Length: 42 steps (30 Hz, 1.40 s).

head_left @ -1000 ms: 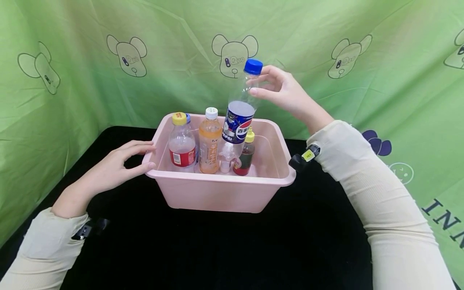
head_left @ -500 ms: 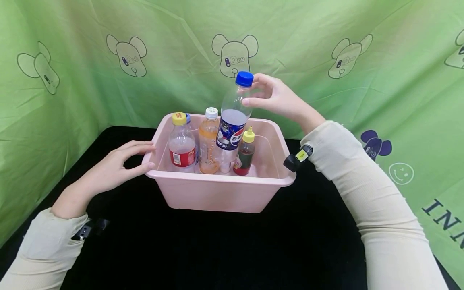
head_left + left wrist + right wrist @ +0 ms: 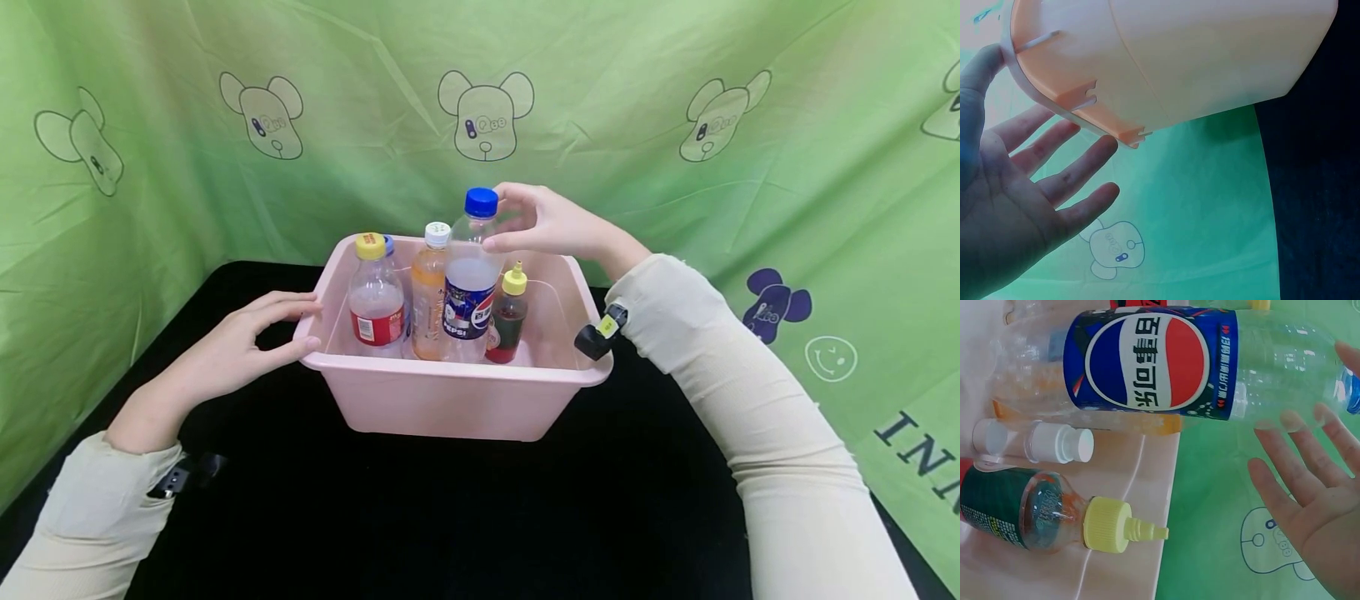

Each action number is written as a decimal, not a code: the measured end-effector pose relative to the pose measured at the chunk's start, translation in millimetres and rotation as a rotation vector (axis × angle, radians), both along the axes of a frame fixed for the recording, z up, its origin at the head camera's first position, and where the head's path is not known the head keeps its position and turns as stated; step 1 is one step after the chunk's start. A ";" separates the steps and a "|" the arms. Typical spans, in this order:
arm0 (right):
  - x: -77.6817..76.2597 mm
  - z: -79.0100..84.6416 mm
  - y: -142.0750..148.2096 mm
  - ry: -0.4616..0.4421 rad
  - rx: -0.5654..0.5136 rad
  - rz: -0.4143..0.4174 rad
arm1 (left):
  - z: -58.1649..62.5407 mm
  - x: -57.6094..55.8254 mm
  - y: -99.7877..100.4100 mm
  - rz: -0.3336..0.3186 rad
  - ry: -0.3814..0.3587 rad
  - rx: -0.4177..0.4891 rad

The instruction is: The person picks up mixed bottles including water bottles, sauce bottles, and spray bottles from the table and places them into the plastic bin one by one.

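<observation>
My right hand [image 3: 551, 218] pinches an almost clear plastic Pepsi bottle [image 3: 467, 310] by its upper part, just under the blue cap. The bottle stands nearly upright inside a pink plastic tub [image 3: 450, 408], its bottom hidden behind the front rim. In the right wrist view, fingertips touch the shoulder of the Pepsi bottle [image 3: 1147, 362]. My left hand [image 3: 232, 350] rests with extended fingers on the tub's left rim. Thumb and fingertips of the left hand [image 3: 1041, 169] meet that rim in the left wrist view.
Inside the tub also stand a red-labelled bottle [image 3: 377, 312] with a yellow cap, a blue-capped one behind it, an orange drink bottle [image 3: 426, 308], a yellow-nozzled sauce bottle [image 3: 507, 329] and a small white-capped bottle [image 3: 1054, 442]. Black cloth [image 3: 450, 517] lies underneath; a green curtain [image 3: 600, 108] hangs behind.
My right hand has lowered the Pepsi bottle into the tub, moving down and left, and the bottle has become more upright. The left hand has stayed in place.
</observation>
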State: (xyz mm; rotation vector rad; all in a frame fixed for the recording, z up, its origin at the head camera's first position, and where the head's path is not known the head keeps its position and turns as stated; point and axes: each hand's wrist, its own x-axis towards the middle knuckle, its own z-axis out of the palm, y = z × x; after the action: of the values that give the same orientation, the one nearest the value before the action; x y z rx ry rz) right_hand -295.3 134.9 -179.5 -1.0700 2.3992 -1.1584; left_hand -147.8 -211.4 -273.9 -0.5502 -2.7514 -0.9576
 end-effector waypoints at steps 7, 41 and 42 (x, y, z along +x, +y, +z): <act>-1.6 -4.8 -2.9 -0.040 0.008 0.040 | 0.1 0.0 0.4 -0.001 0.004 0.001; -5.5 -24.2 -22.7 -0.103 0.084 0.101 | 0.6 -0.5 1.0 0.006 0.010 -0.009; -5.2 -24.5 -23.0 -0.111 0.081 0.103 | 0.6 -0.4 1.0 0.006 0.010 -0.010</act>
State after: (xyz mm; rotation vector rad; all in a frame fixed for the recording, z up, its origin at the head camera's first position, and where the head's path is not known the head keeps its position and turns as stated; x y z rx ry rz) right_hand -300.5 111.9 -204.0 -1.0617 2.2581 -1.0483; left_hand -148.2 -210.4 -273.3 -0.5462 -2.7491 -0.9385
